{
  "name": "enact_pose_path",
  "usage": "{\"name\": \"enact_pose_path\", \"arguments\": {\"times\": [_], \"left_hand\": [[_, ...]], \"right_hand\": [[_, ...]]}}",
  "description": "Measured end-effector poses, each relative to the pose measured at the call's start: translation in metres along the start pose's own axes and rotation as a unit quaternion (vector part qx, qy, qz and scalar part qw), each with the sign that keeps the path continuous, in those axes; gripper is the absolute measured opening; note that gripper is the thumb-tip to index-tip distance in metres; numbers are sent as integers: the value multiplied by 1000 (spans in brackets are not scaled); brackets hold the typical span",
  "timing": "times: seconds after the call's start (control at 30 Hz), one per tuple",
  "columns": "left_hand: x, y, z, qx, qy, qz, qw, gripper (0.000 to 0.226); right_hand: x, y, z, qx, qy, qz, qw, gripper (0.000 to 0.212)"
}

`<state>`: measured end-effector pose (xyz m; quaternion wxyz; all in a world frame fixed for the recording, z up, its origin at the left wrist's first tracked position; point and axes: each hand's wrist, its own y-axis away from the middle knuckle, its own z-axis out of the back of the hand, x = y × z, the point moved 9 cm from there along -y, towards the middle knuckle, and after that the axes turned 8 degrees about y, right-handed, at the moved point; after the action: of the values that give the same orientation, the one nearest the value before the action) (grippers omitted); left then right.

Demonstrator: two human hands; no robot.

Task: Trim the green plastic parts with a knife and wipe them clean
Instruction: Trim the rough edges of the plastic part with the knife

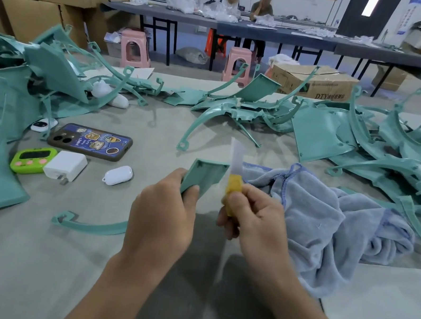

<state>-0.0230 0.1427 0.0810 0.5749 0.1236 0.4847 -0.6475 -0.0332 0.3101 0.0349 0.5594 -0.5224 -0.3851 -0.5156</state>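
Green plastic part [205, 176], small and flat, held up off the table [18, 266] in our left hand [164, 213], which grips its lower end with the thumb [191, 193] pressed on the near face; right hand [252, 219] wrapped round the yellow handle of the knife [234, 185], pale blade run out long and standing upright just beside the part's right edge, blurred, so we cannot tell whether it touches. Risks as we judge them: blade extended that far may flex or snap under side load; a stroke drawn toward us would run at the thumb, which sits close to the cut line; part gripped only low down could twist and let the edge gouge the face. Towel [333, 219] lies bunched just right of the hands, ready for wiping; more green pieces [325, 134] heaped on both sides of the table
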Motion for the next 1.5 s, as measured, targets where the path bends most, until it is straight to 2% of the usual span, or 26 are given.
{"name": "enact_pose_path", "arguments": {"times": [0.07,0.13,0.17,0.23,0.3,0.33,0.37,0.43,0.47,0.53,0.6,0.67,0.73,0.77,0.83,0.9,0.97,1.03,1.07,1.1,1.2,1.3,1.43,1.5], "left_hand": [[2,-1,0,-2,-2,3,1000,8],[4,-2,0,-1,-3,9,1000,10],[3,-2,0,0,-3,8,1000,10],[1,0,0,2,0,1,1000,9],[0,-1,0,0,0,0,1000,8],[1,-2,0,-2,-1,1,1000,8],[2,-2,0,-4,-1,2,1000,8],[2,-3,0,-3,0,2,1000,10],[1,-2,0,0,1,0,1000,10],[0,0,0,4,-1,-5,1000,8],[-1,0,-1,3,-5,-8,1000,8],[1,-1,-1,4,-7,-5,1000,9],[2,-1,-1,2,-5,0,1000,9],[2,0,0,3,-4,0,1000,9],[0,1,0,3,-6,-4,1000,9],[1,0,-1,3,-8,-6,1000,9],[3,-1,-1,-3,-9,-5,1000,10],[4,-1,-1,-8,-7,-7,1000,11],[3,0,-1,-8,-6,-12,1000,11],[2,0,-1,-9,-6,-18,1000,11],[-1,3,0,-16,-21,-38,999,7],[-10,7,-2,-7,-54,-72,996,9],[-12,9,-9,47,-12,-105,993,11],[-8,7,-9,61,12,-104,993,14]], "right_hand": [[0,5,-12,27,70,-1,997,25],[-17,-4,6,-40,187,-75,979,29],[-20,-5,17,-76,210,-105,969,30],[-13,-2,20,-87,138,-73,984,28],[2,7,0,-26,77,-12,997,24],[5,11,-9,-2,91,1,996,24],[1,10,-11,0,136,-5,991,24],[-7,-1,10,-66,280,-49,957,28],[-7,-3,22,-96,302,-68,946,29],[-2,1,24,-91,202,-32,975,27],[9,10,4,-37,116,11,992,24],[5,11,-7,-21,180,5,984,25],[-5,1,11,-83,306,-59,946,27],[-6,0,21,-111,327,-83,935,28],[2,3,20,-106,248,-33,962,28],[15,13,-1,-39,181,29,982,26],[7,9,-3,-41,252,5,967,26],[-7,-2,21,-107,362,-86,922,32],[-9,-3,30,-129,375,-105,912,34],[-8,-4,34,-136,356,-94,920,34],[7,1,26,-107,209,-3,972,27],[26,5,20,-82,101,91,987,16],[36,4,2,30,123,141,982,18],[31,3,3,25,109,130,985,20]]}}
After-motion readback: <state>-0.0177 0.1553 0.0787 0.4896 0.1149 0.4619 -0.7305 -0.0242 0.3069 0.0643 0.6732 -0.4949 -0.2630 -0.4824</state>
